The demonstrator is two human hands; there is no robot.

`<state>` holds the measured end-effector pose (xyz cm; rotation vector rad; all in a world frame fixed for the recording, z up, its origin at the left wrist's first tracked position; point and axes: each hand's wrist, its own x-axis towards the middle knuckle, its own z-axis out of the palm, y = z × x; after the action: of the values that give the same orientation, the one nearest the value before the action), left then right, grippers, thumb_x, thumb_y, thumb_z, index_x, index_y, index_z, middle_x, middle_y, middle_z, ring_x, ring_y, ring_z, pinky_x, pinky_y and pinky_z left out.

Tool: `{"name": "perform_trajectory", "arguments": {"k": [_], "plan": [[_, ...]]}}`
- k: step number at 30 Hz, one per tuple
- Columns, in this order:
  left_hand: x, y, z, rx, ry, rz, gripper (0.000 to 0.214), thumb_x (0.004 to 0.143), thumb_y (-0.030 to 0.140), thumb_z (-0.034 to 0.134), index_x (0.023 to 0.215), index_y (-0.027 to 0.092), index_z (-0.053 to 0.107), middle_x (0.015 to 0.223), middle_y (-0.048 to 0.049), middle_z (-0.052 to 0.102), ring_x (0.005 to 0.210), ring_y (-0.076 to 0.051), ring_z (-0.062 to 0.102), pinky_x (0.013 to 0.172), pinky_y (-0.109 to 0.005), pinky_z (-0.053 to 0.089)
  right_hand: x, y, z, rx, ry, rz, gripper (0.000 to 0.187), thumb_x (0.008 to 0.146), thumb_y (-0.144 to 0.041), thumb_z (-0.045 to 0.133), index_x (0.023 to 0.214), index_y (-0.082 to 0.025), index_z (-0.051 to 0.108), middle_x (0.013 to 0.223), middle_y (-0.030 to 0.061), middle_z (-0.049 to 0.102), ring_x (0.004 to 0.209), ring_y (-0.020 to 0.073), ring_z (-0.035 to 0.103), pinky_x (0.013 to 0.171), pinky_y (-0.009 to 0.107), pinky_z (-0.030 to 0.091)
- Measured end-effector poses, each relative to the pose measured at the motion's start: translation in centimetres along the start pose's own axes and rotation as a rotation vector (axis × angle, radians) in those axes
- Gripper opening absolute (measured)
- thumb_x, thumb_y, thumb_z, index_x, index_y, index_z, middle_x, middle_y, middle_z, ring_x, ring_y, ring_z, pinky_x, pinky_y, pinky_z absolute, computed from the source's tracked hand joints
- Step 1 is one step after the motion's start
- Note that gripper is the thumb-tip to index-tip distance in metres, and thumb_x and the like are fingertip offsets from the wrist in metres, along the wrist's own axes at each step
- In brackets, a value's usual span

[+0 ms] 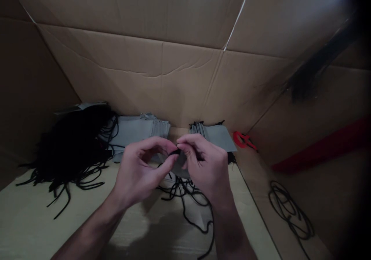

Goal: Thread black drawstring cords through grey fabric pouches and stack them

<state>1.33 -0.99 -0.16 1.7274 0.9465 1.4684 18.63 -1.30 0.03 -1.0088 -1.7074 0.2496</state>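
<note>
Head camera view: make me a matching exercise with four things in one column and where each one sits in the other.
Things:
1. Black cord pile
2. Grey stacks
3. Red tool
4. Cord coil

Places:
A. On the cardboard, lower right
B. Middle of the back row
C. Left end of the back row
D. Right end of the back row

Right pairs: 1-C, 2-B, 3-D, 4-A.
</note>
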Motion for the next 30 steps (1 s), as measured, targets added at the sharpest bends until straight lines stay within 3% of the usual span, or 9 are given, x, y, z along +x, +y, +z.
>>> {"name": "perform_trajectory", "arguments": {"k": [5, 10, 17, 23, 30], "plan": [[0.25, 0.28, -0.12, -0.027, 0.052, -0.018, 0.012, 0.082, 0.014, 0.085, 0.089, 0.021, 0.079, 0.087, -0.0015, 0.08, 0.08, -0.014, 0.075, 0.072, -0.021, 0.062, -0.23, -0.41, -0.21, 0.184, -0.011, 0.096, 0.007, 0.101, -0.019, 0.071, 0.105, -0.024, 0.069, 0.09, -0.0026, 0.079, 0.063, 0.0096, 0.074, 0.058, 0.02, 0.062], [0.28, 0.37, 0.13, -0.057, 0.043, -0.017, 0.013, 0.083, 0.012, 0.083, 0.09, 0.02, 0.075, 0.086, -0.0003, 0.077, 0.079, -0.012, 0.073, 0.072, -0.02, 0.061, -0.28, -0.74, -0.16, 0.15, -0.038, 0.07, 0.004, 0.099, -0.019, 0.072, 0.097, -0.023, 0.072, 0.087, -0.0006, 0.078, 0.073, 0.0139, 0.077, 0.07, 0.025, 0.066], [0.28, 0.17, 0.09, -0.1, 0.013, -0.007, 0.014, 0.087, 0.013, 0.079, 0.093, 0.02, 0.069, 0.095, -0.0044, 0.076, 0.09, -0.018, 0.075, 0.081, -0.028, 0.064, -0.12, -0.67, -0.42, 0.104, -0.016, 0.075, 0.01, 0.1, -0.019, 0.07, 0.102, -0.022, 0.079, 0.091, 0.0019, 0.082, 0.067, 0.0149, 0.076, 0.065, 0.029, 0.065], [0.15, 0.05, 0.07, -0.118, 0.001, -0.014, 0.015, 0.092, 0.011, 0.075, 0.09, 0.02, 0.063, 0.098, -0.0048, 0.075, 0.095, -0.017, 0.074, 0.087, -0.028, 0.063, 0.19, -0.8, -0.69, 0.037, -0.072, 0.005, 0.017, 0.1, -0.01, 0.067, 0.101, -0.023, 0.079, 0.1, 0.0033, 0.083, 0.089, 0.0185, 0.078, 0.082, 0.033, 0.066], [0.0, -0.33, 0.47, -0.042, 0.043, 0.017, 0.018, 0.092, 0.011, 0.075, 0.091, 0.021, 0.061, 0.097, -0.0024, 0.075, 0.096, -0.016, 0.075, 0.089, -0.027, 0.062, 0.1, -0.98, -0.65, 0.003, -0.121, 0.038, 0.014, 0.101, -0.012, 0.064, 0.103, -0.021, 0.075, 0.103, 0.0052, 0.079, 0.093, 0.0191, 0.076, 0.084, 0.034, 0.063]]}}
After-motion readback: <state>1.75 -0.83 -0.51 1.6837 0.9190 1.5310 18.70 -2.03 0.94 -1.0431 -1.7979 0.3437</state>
